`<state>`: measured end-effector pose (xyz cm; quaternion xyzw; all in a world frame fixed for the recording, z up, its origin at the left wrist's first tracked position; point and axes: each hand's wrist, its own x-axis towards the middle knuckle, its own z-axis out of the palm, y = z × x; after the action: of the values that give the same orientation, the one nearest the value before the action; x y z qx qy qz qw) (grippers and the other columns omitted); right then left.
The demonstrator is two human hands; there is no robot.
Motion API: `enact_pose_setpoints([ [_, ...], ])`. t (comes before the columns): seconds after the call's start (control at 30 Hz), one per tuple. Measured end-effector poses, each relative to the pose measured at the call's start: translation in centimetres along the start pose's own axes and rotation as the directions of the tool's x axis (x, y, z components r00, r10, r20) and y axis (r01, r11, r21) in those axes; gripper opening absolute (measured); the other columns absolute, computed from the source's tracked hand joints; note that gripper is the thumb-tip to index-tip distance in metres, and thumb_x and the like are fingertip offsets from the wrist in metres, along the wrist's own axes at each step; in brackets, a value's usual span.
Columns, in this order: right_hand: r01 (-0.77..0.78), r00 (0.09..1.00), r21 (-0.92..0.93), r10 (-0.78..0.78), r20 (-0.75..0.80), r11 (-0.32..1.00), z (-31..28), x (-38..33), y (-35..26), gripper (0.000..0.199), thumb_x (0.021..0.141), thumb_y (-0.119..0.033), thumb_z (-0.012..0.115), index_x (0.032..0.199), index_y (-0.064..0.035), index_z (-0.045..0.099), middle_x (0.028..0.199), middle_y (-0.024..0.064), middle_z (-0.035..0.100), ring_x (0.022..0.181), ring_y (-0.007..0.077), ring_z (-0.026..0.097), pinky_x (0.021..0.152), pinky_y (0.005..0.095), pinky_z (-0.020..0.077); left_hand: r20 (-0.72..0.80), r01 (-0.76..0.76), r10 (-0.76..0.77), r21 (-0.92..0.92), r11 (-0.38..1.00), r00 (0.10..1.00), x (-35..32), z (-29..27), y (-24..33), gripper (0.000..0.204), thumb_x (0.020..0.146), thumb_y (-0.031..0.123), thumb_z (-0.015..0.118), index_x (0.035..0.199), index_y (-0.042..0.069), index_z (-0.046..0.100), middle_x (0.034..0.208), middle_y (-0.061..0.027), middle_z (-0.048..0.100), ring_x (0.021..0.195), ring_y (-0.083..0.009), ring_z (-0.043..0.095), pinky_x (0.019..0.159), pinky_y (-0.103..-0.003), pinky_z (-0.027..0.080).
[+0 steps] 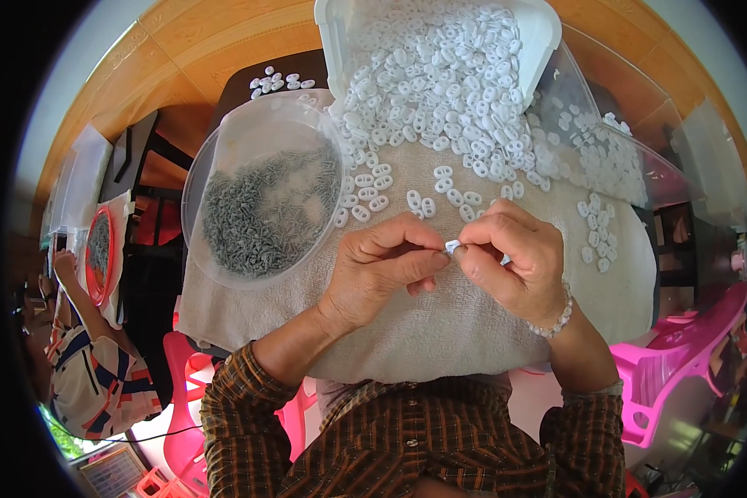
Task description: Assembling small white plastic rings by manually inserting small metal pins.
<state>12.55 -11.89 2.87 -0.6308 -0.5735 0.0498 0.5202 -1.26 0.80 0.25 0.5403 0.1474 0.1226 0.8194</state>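
Note:
Over the towel's middle, the fingertips of my left hand (379, 264) and my right hand (519, 261) meet, both closed in a pinch. Between them is a small white two-holed plastic piece (451, 246), held by the right fingers. Whatever the left fingertips pinch against it is too small and hidden to name. Something pale (505, 260) shows between the curled right fingers. Just beyond the hands, several loose white two-holed pieces (421, 203) lie on the towel. Left of my left hand stands a round clear tub (192, 195) with many small grey screw-like parts (253, 220).
A white bin (554, 29) at the back spills a heap of white pieces (440, 79) onto the beige towel (407, 340). A clear lid (631, 166) leans at right beside more pieces (598, 232). Pink chairs (660, 373) flank the table. A person (100, 365) works at far left by a red tray (100, 257).

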Motion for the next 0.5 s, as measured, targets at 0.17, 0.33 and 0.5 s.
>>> enact_pose_setpoints([
  [0.17, -0.008, 0.999, -0.045, 0.010, 0.036, 0.999, -0.18, -0.20, -0.13, 0.009, 0.070, 0.002, 0.066, 0.076, -0.0011, 0.060, 0.064, 0.0034, 0.053, 0.049, 0.0095, 0.048, 0.045, 0.0225, 0.0371, -0.011, -0.014, 0.014, 0.017, 1.000, 1.000, 0.03, 0.12, -0.06, 0.008, 0.081, -0.005, 0.062, 0.087, 0.000, 0.063, 0.083, -0.0050, 0.058, 0.063, -0.0120, 0.060, 0.050, -0.021, 0.045],
  [0.33, -0.014, 0.999, -0.069, 0.017, 0.044, 0.998, 0.19, -0.40, -0.11, 0.007, 0.072, -0.002, 0.066, 0.075, -0.0018, 0.060, 0.061, 0.0035, 0.052, 0.049, 0.0115, 0.049, 0.045, 0.0238, 0.0373, -0.020, -0.063, 0.064, 0.061, 0.996, 0.998, -0.07, 0.00, -0.19, 0.008, 0.080, -0.005, 0.062, 0.087, -0.001, 0.063, 0.081, -0.0048, 0.057, 0.062, -0.0122, 0.059, 0.049, -0.021, 0.045],
  [0.5, -0.086, 0.995, 0.020, 0.085, 0.052, 0.996, -0.02, -0.54, 0.04, 0.007, 0.074, -0.005, 0.066, 0.075, -0.0018, 0.060, 0.062, 0.0032, 0.053, 0.050, 0.0108, 0.049, 0.046, 0.0241, 0.0372, -0.028, -0.051, 0.052, 0.055, 0.997, 0.998, -0.08, 0.21, -0.06, 0.007, 0.081, -0.003, 0.062, 0.087, -0.001, 0.063, 0.080, -0.0048, 0.058, 0.061, -0.0125, 0.059, 0.048, -0.021, 0.044],
])
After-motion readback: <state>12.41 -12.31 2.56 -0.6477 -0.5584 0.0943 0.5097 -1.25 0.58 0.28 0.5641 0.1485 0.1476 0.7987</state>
